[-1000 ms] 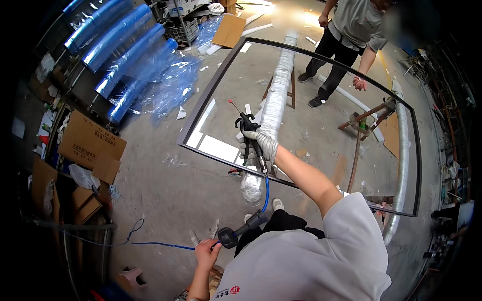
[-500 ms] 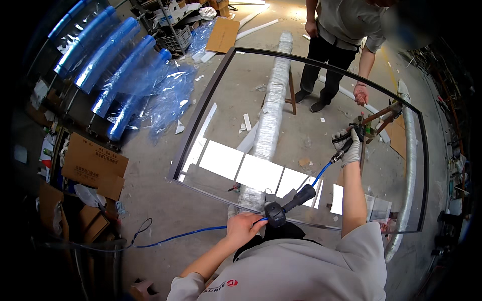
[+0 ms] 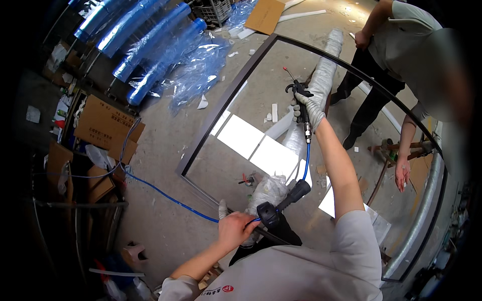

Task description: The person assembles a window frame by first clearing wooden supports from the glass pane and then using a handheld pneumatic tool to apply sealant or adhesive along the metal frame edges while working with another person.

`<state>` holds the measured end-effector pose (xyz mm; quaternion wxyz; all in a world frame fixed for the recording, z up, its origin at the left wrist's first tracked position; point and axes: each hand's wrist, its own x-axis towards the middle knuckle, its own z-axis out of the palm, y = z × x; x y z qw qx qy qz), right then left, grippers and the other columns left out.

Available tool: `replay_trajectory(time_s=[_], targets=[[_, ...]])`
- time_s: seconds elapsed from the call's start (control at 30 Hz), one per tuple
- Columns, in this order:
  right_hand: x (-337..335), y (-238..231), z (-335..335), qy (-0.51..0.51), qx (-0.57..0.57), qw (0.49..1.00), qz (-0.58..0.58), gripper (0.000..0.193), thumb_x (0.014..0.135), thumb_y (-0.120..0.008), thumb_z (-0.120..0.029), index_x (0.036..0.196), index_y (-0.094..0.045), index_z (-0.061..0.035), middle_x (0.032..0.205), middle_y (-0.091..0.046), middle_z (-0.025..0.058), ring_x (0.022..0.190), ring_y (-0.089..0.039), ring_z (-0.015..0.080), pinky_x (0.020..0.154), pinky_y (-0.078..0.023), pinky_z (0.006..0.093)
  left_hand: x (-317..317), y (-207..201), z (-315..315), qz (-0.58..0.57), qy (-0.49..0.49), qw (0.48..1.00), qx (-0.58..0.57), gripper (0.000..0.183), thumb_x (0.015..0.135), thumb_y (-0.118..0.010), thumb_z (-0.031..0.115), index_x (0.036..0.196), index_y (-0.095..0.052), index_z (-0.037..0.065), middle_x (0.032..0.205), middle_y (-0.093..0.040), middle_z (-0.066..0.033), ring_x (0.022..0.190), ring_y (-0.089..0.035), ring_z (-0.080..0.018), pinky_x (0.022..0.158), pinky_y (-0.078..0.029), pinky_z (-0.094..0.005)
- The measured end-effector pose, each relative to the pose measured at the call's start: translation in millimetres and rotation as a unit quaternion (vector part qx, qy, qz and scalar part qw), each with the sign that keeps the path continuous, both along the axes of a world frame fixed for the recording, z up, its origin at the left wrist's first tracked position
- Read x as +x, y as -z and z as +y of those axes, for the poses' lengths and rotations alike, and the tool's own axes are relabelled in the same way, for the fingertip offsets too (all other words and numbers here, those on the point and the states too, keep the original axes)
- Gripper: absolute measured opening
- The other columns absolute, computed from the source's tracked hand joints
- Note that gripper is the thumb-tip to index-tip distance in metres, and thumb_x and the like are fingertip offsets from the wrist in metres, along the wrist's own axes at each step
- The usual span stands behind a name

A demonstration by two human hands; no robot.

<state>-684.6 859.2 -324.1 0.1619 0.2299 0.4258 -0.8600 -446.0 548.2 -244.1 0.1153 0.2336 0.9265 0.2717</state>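
A large glass pane in a dark frame (image 3: pixel 213 124) lies across wrapped supports before me. My gloved right hand (image 3: pixel 313 111) is closed round a black air blow gun (image 3: pixel 303 106), held over the pane with its thin red-tipped nozzle pointing away to the far left. A blue hose (image 3: pixel 175 199) runs from the gun's lower end to my left side. At the frame's near edge, my left hand (image 3: pixel 233 232) is closed on the hose. Beside its fingers is a black device (image 3: pixel 268 214) with a ribbed handle, partly covering the hose.
A co-worker (image 3: pixel 409 55) stands beyond the right far side, one hand (image 3: pixel 402 173) hanging over the pane. Film-wrapped supports (image 3: pixel 321 80) run beneath. Blue film rolls (image 3: pixel 145 40) stand at far left, cardboard boxes (image 3: pixel 103 123) nearer left. A wooden trestle (image 3: pixel 389 153) is at right.
My right hand has swung the blow gun left and farther away across the pane. My left hand stays on the hose. The view has shifted, and the co-worker's hand appears lower.
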Motion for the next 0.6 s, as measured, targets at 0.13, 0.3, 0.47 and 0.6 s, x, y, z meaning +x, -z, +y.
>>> replay_trajectory(time_s=[0.13, 0.3, 0.47, 0.6], targets=[[69.5, -2.8, -46.3, -0.184, -0.031, 0.979, -0.075, 0.028, 0.080, -0.056, -0.036, 0.075, -0.050, -0.0087, 0.049, -0.042, -0.0038, 0.039, -0.044, 0.0077, 0.038, -0.041, 0.0236, 22.2, 10.8, -15.2, -0.023, 0.016, 1.000, -0.001, 0.017, 0.072, -0.061, 0.029, 0.072, -0.063, 0.011, 0.062, -0.056, -0.0050, 0.063, -0.055, -0.0230, 0.051, -0.043, -0.0341], [216.9, -38.2, -92.3, -0.471, 0.080, 0.874, -0.089, 0.027, 0.078, -0.059, -0.030, 0.077, -0.054, -0.0028, 0.052, -0.047, 0.0022, 0.041, -0.046, 0.0125, 0.040, -0.040, 0.0242, 57.0, 32.1, -29.5, -0.053, 0.077, 0.995, 0.034, 0.020, 0.072, -0.060, 0.029, 0.074, -0.062, 0.010, 0.066, -0.056, -0.0054, 0.065, -0.055, -0.0243, 0.052, -0.043, -0.0349], [358.3, -31.4, -26.3, -0.090, 0.008, 0.979, -0.184, 0.030, 0.077, -0.058, -0.036, 0.076, -0.052, -0.0065, 0.052, -0.045, -0.0004, 0.041, -0.044, 0.0104, 0.037, -0.041, 0.0270, 89.1, 25.3, -37.4, -0.111, 0.149, 0.978, 0.098, 0.017, 0.073, -0.061, 0.028, 0.074, -0.064, 0.011, 0.066, -0.058, -0.0061, 0.065, -0.056, -0.0254, 0.055, -0.043, -0.0351], [532.5, -58.4, -6.9, 0.313, 0.128, 0.919, -0.203, 0.030, 0.078, -0.056, -0.040, 0.067, -0.047, -0.0131, 0.049, -0.042, -0.0037, 0.039, -0.041, 0.0106, 0.040, -0.040, 0.0292, 144.0, 41.7, -39.1, -0.154, 0.249, 0.949, 0.112, 0.018, 0.073, -0.061, 0.028, 0.075, -0.065, 0.011, 0.068, -0.060, -0.0066, 0.066, -0.057, -0.0248, 0.056, -0.044, -0.0348]])
